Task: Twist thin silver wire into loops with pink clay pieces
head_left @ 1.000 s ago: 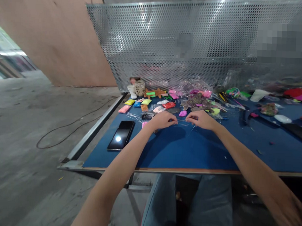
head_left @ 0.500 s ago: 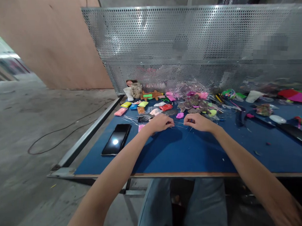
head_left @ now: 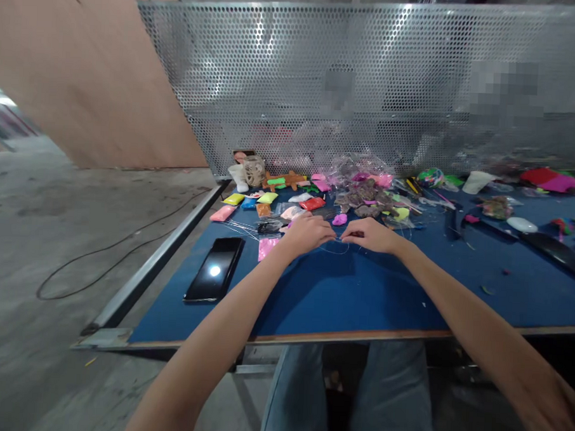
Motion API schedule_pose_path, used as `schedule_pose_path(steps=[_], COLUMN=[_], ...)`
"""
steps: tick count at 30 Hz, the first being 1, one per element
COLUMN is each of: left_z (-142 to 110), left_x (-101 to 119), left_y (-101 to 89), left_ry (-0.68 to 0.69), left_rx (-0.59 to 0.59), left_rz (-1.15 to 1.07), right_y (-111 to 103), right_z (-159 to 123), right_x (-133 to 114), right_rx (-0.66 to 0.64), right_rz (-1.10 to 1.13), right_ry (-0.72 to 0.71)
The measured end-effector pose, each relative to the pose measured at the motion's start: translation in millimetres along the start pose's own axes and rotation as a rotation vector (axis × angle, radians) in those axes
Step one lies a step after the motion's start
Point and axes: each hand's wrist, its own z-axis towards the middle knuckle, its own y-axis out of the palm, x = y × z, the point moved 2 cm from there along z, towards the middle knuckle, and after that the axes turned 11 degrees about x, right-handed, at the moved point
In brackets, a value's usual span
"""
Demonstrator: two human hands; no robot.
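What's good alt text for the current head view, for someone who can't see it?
Left hand and right hand, close together, apparently pinch a thin strand above a blue table. A phone lies to their left; bright packets lie farther back, before a perforated panel.

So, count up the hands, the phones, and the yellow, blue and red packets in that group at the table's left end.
Bare hands, the left hand and the right hand: 2
Black rectangular phone: 1
Yellow glossy packets: 2
Blue glossy packet: 1
Red glossy packet: 1
Total: 7
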Motion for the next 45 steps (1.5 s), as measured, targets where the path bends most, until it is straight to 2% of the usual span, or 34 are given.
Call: schedule_pose_path(steps=[2, 5, 8, 13, 18, 21, 26, 32, 37, 45], left_z=[0, -1, 0, 0, -3, -4, -7, -14, -14, -14], left_x=[-1, -2, -3, -6, -4, -5, -14, -23, -27, -29], left_y=[-1.1, -4.4, -5.5, -5.1, -7.3, -7.1, -9.8, -11.5, -5.1, -3.2], left_ry=[0.004, -0.039, -0.058, -0.114, -0.245, -0.278, -0.194, -0.264, -0.263, -0.270], left_rx=[0.002, 0.039, 0.022, -0.025, -0.040, -0.082, -0.031, -0.073, -0.095, -0.110], left_rz=[-0.038, -0.093, -0.140, -0.223, -0.393, -0.457, -0.345, -0.196, -0.210, -0.255], right_y=[-2, -10, -16, -16, -19, -20, -23, -19, -13, -11], right_z=[-1, -2, -3, -4, -4, -5, -6, -6, -3, -1], right_x=[-2, -5, -4, 1, 2, 2, 3, 5, 12, 18], right_rx=[-0.012, 0.049, 0.081, 0.037, 0.063, 0.019, -0.008, -0.043, -0.131, -0.129], right_rz=[-0.005, -0.038, -0.042, 0.041, 0.042, 0.063, 0.065, 0.141, 0.243, 0.252], right_ry=[-0.009, -0.012, -0.014, 0.031, 0.035, 0.060, 0.096, 0.164, 0.208, 0.184])
